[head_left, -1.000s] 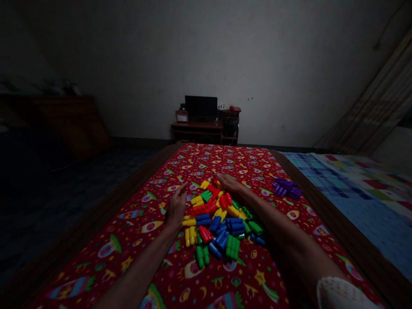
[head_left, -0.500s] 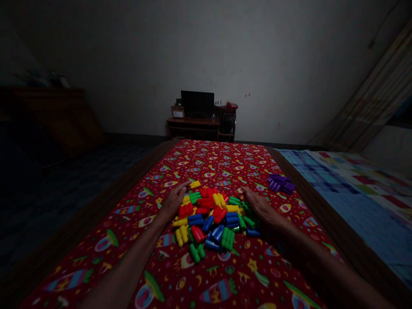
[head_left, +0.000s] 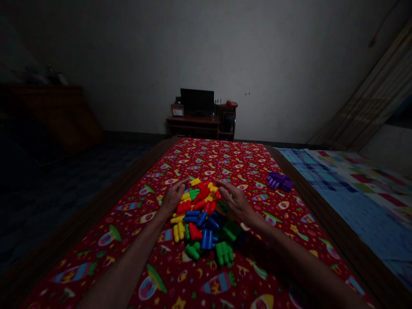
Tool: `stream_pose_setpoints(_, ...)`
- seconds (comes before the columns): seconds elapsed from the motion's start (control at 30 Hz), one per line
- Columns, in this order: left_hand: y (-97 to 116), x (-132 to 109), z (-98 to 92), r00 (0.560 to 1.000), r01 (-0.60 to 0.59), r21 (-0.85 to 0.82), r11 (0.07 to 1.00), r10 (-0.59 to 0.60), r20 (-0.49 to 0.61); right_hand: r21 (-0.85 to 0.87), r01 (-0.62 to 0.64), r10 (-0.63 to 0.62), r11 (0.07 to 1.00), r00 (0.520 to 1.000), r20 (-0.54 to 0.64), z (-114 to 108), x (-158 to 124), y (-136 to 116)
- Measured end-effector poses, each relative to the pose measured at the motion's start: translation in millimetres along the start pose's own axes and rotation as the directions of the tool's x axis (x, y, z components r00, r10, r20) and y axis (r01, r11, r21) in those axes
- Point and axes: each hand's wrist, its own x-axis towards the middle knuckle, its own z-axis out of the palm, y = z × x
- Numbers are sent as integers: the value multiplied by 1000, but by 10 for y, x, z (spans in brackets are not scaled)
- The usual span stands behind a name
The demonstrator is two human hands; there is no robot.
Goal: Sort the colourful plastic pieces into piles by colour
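Note:
A heap of plastic building blocks [head_left: 201, 218] in red, yellow, blue and green lies on the red patterned cloth [head_left: 222, 285]. Along the heap's left side is my left hand [head_left: 173, 198], fingers stretched forward beside a yellow block [head_left: 195, 182] at the far end. My right hand [head_left: 236, 201] lies against the right side, fingers extended toward the red and yellow blocks, palm turned inward. Both hands are open and grip nothing. Under the right hand and forearm, some green blocks [head_left: 231, 231] are in shadow and partly hidden. Nearest to me lies another green block [head_left: 224, 253].
A separate pile of purple blocks [head_left: 279, 182] sits near the cloth's right edge. Beyond the table stands a desk [head_left: 193, 122] with a monitor [head_left: 197, 101]. To the right is a bed with a blue plaid cover [head_left: 309, 180]; a wooden cabinet [head_left: 54, 116] is at the left.
My right hand has moved left, pushing the right side of the heap inward, so the blocks are bunched closer together. My left hand has stayed nearly in place.

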Motion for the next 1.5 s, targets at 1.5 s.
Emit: stream_pose_setpoints(1.5,301,-113,71,992,52,41,998,-56,112,-407,-446,263,797,863,-430,-826,347,1205)
